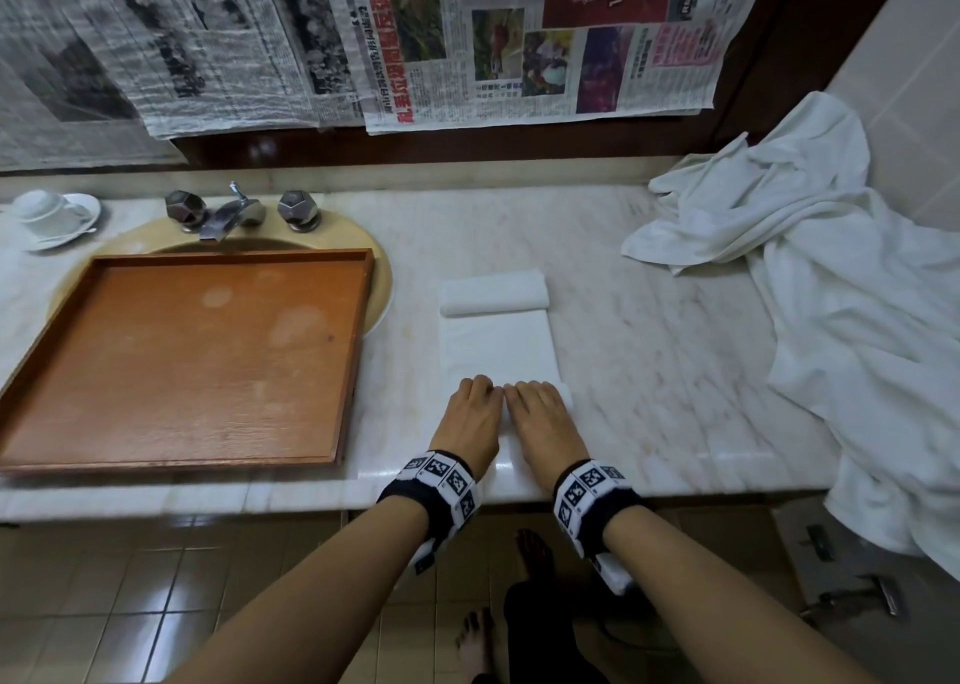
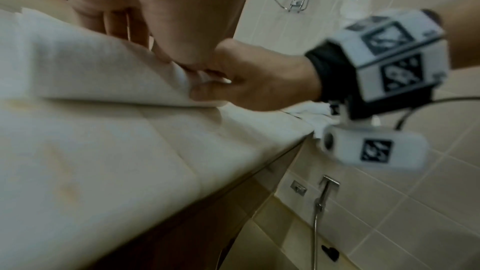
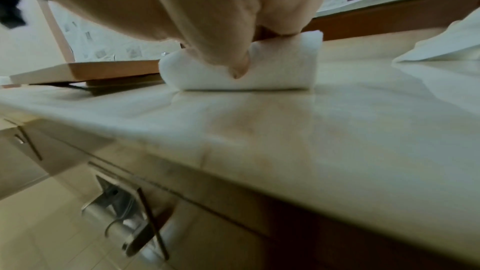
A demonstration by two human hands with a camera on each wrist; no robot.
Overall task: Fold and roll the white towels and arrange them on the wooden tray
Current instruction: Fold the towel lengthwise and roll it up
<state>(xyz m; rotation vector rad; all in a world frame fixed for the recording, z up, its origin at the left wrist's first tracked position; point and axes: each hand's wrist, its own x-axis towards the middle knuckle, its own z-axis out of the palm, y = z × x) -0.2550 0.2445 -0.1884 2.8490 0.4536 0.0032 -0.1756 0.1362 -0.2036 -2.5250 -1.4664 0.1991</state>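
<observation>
A folded white towel lies as a strip on the marble counter, with its near end rolled up. Side by side, my left hand and right hand curl their fingers over that roll. In the right wrist view the right hand grips the towel roll, thumb on its near side. The left wrist view shows the left hand on the towel. A finished rolled towel lies just beyond the strip. The wooden tray sits to the left with nothing in it.
The tray rests over a sink with a faucet behind it. A cup and saucer stand at the far left. A heap of loose white towels fills the counter's right end and hangs over its edge. Newspaper covers the wall behind.
</observation>
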